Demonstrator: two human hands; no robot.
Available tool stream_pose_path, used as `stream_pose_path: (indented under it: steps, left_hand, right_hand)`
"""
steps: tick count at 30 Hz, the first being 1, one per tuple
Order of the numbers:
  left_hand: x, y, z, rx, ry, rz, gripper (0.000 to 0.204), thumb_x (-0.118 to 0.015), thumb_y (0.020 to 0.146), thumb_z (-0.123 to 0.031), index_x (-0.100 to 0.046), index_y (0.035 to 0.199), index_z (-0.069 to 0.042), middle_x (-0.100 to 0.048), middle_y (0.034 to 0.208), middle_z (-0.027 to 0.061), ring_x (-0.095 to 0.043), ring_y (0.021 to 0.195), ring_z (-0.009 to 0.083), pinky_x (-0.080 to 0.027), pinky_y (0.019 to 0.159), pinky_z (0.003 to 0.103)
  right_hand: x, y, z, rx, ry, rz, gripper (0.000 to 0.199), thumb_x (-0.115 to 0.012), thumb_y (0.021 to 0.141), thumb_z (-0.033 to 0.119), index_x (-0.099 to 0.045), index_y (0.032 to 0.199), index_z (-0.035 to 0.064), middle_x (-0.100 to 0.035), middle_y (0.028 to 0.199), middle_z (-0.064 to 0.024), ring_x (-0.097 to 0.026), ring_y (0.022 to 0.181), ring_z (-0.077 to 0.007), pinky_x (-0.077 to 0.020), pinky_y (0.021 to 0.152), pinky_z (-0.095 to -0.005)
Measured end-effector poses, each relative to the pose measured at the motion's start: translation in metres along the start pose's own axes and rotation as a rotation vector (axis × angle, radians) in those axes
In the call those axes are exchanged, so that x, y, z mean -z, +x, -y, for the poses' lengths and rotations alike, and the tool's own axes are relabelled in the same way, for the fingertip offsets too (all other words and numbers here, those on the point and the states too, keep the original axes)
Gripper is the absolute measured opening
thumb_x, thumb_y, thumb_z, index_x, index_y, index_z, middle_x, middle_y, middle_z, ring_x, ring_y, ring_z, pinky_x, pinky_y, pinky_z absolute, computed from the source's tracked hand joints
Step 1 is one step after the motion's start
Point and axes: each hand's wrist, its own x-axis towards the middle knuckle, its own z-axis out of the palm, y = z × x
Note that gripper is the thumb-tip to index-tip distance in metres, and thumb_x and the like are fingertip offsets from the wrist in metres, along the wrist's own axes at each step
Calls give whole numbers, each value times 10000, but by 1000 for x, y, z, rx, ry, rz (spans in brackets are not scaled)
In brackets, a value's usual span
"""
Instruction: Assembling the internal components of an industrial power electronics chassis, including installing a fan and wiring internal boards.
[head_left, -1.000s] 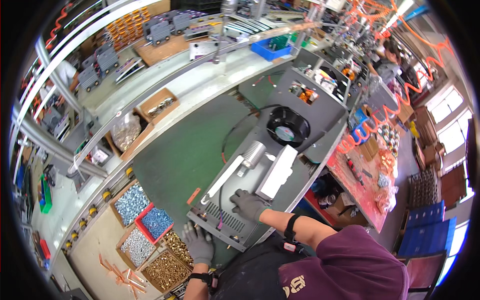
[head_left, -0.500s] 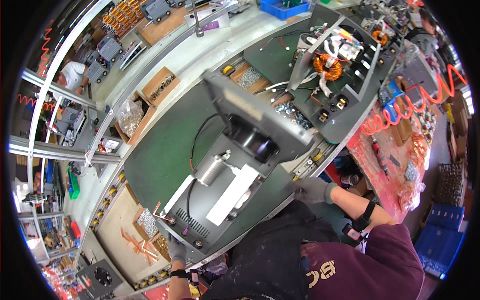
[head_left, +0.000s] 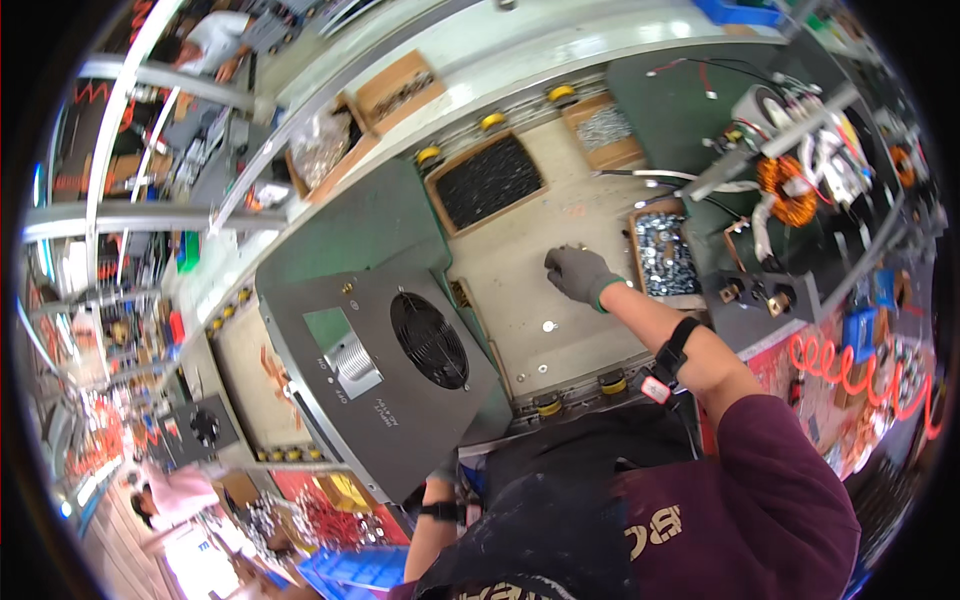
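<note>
My right hand [head_left: 580, 276], in a grey glove with a green cuff, hovers over a beige board [head_left: 500, 290], fingers curled together. Whatever is in its fingertips is too small to make out. Just right of it lies a box of silvery screws or nuts [head_left: 667, 255]. To the left, a dark grey metal housing [head_left: 370, 430] rests on a green mat [head_left: 350, 225], its panel with a round black fan [head_left: 428, 340] and a square cutout turned up. A ribbed metal coil [head_left: 355, 368] shows through the cutout. My left hand [head_left: 446, 468] is at the housing's near edge, its fingers hidden.
Beyond the board are a tray of black screws [head_left: 490, 182] and a carton of small silvery fasteners [head_left: 603, 132]. On the right stands an open chassis with an orange wound coil [head_left: 788, 190]. Yellow rollers [head_left: 548, 404] line the track. A red coiled hose [head_left: 850, 370] hangs at right.
The housing has turned so that its fan panel faces up, further left in view. My right hand has moved from the near edge out over the board, and the black screw tray has come into view.
</note>
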Motion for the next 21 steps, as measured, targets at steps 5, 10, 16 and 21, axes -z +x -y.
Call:
stream_pose_path:
  steps: [5,10,16,21]
  left_hand:
    - [-31,-89,2,222,-39,135,723,-608,813,-438,-314,1406,-146,-378,1387,192,-376,1272,345,-307,1034,430]
    - [-31,-115,-6,397,-75,178,735,-613,805,-445,-309,1406,-150,-352,1396,197,-350,1283,349,-293,1040,437]
    - [47,64,52,530,-62,-148,750,-618,796,-452,-302,1407,-155,-322,1408,203,-318,1296,354,-276,1047,445]
    - [69,108,61,599,-109,-231,762,-623,788,-459,-296,1408,-159,-296,1418,208,-291,1308,358,-262,1052,452]
  right_hand:
    - [-37,52,27,166,-70,73,247,-535,823,201,-602,1036,94,-608,1013,-133,-595,943,-332,-470,836,-418]
    - [-75,85,86,607,-363,124,232,-515,806,117,-600,1018,81,-576,1078,-148,-587,981,-287,-480,805,-397]
    - [-110,92,137,553,-558,261,339,-433,913,193,-571,1198,72,-417,1318,-181,-522,1099,-367,-455,884,-478]
    - [-101,91,126,499,-404,321,273,-490,827,111,-617,1068,116,-561,1109,-185,-602,968,-359,-490,810,-432]
